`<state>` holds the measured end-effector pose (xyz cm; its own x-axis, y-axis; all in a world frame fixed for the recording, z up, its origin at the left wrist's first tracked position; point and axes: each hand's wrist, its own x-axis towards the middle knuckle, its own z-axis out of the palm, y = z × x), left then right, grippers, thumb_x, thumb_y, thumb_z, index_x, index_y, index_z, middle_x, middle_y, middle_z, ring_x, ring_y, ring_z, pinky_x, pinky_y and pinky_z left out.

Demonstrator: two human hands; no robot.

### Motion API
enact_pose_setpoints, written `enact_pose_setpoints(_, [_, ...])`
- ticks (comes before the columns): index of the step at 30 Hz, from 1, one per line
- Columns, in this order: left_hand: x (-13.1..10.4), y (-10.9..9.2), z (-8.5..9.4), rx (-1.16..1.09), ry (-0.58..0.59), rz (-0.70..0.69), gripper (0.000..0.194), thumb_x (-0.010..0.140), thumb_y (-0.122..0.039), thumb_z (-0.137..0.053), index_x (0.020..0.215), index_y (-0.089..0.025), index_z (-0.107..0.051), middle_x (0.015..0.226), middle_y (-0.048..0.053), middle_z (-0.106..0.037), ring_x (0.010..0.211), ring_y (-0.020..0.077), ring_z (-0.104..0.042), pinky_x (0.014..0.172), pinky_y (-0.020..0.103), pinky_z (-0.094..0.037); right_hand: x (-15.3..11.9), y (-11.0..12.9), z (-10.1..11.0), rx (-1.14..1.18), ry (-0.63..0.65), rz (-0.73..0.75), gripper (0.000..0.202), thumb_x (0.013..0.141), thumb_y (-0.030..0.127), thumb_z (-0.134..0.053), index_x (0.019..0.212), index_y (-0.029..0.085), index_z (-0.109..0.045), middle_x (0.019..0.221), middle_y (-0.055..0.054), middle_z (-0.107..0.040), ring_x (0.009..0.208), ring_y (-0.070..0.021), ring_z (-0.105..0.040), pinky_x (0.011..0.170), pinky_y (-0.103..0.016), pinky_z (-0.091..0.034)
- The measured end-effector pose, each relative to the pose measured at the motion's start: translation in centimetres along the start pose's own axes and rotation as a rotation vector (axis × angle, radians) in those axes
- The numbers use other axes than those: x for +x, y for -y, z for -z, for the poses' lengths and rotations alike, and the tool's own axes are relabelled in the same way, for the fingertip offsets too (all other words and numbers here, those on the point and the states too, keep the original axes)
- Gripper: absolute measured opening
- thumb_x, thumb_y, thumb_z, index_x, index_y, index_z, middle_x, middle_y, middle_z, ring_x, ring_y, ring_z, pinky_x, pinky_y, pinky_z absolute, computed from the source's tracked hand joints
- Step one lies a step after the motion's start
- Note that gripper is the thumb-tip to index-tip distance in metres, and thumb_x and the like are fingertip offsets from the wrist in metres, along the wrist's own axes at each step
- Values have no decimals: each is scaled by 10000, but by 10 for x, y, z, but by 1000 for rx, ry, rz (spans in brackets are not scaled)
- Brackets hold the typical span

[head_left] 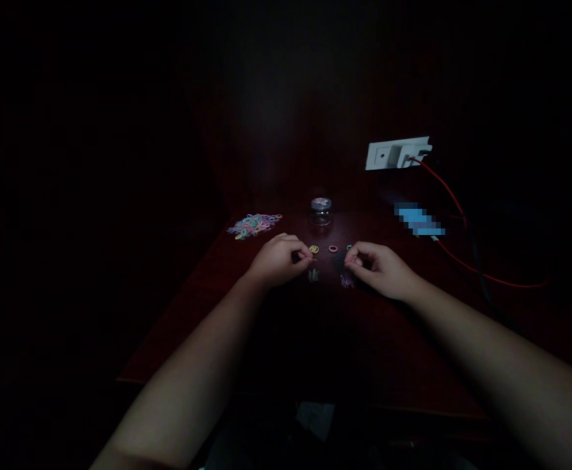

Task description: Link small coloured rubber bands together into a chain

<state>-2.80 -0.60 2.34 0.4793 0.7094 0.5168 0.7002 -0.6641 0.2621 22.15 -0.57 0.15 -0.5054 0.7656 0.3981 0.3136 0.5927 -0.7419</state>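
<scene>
My left hand (pixel 283 260) pinches a small yellowish band (pixel 314 260) at its fingertips, just below some yellow rings (pixel 314 249). Facing it, my right hand (pixel 377 267) has thumb and forefinger pressed together beside a teal ring (pixel 349 247); what lies between them is too small to make out. A pink ring (pixel 333 249) lies between the hands. Below the fingertips are a little pale pile (pixel 313 275) and a purple pile of bands (pixel 347 280). A heap of many-coloured bands (pixel 255 225) lies beyond my left hand.
A clear lidded jar (pixel 320 212) stands behind the rings on the dark red table (pixel 188 326). At the right lie a blurred blue device (pixel 418 219) and a red cable (pixel 467 266). A plug sits in the wall socket (pixel 379 155).
</scene>
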Motion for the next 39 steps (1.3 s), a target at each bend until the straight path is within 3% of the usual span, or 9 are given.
enact_pose_setpoints(7, [-3, 2, -5, -36, 144, 58, 71, 719, -229, -655, 758, -228, -715, 745, -9, -679, 727, 137, -599, 672, 256, -447, 1, 0, 0, -5, -4, -3, 167, 836, 322, -580, 791, 162, -570, 600, 10, -510, 539, -99, -445, 508, -228, -355])
enact_pose_setpoints(24, [-6, 1, -7, -64, 131, 101, 48, 688, -238, -673, 714, -221, -710, 724, -7, -680, 654, 118, -596, 602, 233, -447, 1, 1, 0, -9, -27, -3, 163, 829, 317, -578, 779, 162, -566, 597, 11, -506, 540, -98, -444, 511, -230, -354])
enact_pose_setpoints(32, [-10, 2, -8, -125, 251, 109, 137, 646, -333, -721, 739, -232, -731, 689, -10, -689, 603, 117, -610, 525, 216, -413, 1, 2, 0, 14, -26, -17, 163, 829, 313, -572, 772, 161, -560, 589, 19, -484, 531, -96, -424, 499, -227, -341])
enact_pose_setpoints(39, [-10, 5, -2, -40, 219, 234, 197, 733, -208, -556, 859, -219, -707, 776, -9, -708, 651, 115, -625, 597, 216, -442, 1, 4, 0, 7, -37, -25, 176, 814, 322, -583, 759, 156, -563, 586, 15, -505, 521, -95, -439, 496, -225, -339])
